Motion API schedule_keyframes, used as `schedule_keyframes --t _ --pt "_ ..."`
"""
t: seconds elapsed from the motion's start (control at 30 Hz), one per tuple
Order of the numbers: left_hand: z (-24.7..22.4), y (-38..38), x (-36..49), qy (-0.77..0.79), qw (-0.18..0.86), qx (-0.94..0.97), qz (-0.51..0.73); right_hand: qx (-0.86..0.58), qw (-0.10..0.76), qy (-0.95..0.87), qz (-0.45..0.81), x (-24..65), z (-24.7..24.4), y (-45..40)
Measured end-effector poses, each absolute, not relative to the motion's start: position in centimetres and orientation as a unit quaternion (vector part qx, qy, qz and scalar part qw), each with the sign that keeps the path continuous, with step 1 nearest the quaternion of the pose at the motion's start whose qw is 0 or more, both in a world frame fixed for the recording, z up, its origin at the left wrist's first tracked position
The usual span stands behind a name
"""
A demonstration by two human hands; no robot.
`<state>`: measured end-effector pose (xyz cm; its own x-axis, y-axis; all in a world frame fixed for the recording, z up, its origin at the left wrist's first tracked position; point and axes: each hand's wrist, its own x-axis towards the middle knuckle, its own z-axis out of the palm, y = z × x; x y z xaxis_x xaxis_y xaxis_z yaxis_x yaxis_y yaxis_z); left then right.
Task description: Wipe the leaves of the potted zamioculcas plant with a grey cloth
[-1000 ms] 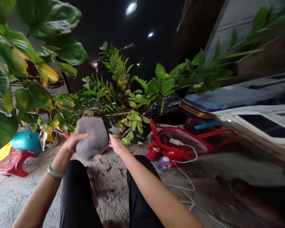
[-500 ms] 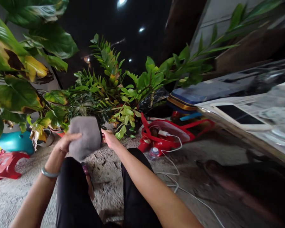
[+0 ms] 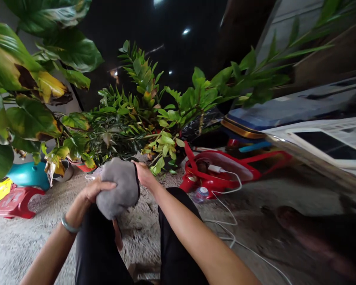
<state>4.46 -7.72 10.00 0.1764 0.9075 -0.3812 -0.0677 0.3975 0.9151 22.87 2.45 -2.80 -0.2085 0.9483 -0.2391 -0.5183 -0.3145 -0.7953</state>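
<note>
We are holding a grey cloth [image 3: 118,188] up over our knees, just above the dark trouser legs [image 3: 172,237]. Our left hand [image 3: 94,190] is gripping the cloth from its 9 o'clock side, with the thumb lying across the front of the fabric and the fingers closed behind it. Our right hand [image 3: 145,176] is gripping the cloth at its 2 o'clock edge, where a dark seam is running down the side; the fingers are pinching that edge. A pale bracelet [image 3: 69,226] is sitting on the left wrist.

The cloth is hanging bunched between the two hands, clear of the concrete floor [image 3: 255,206]. At 12 o'clock from it, a cluster of potted plants [image 3: 142,114] is spreading out, with the nearest leaves just beyond the top of the cloth. Large leaves with yellow and brown patches [image 3: 44,85] are filling the 10 o'clock corner. At 9 o'clock, well apart, a red stool [image 3: 16,202] is standing on the floor beside a teal pot [image 3: 28,176]. At 3 o'clock a red fan [image 3: 219,174] is lying on the floor, with a white cable [image 3: 228,215] trailing from it toward us and a small plastic bottle [image 3: 201,193] just beside its base.
</note>
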Motion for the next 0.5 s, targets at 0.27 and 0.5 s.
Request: schedule_keyframes --t 0.27,0.5 --pt "12.0 -2.8 5.1 0.512 0.591 0.292 0.55 -0.373 0.502 -0.256 0.737 22.7 -2.4 2.0" --pt "8.5 -8.9 5.5 0.525 0.662 0.38 0.377 -0.368 0.506 -0.264 0.734 23.0 -3.1 2.6"
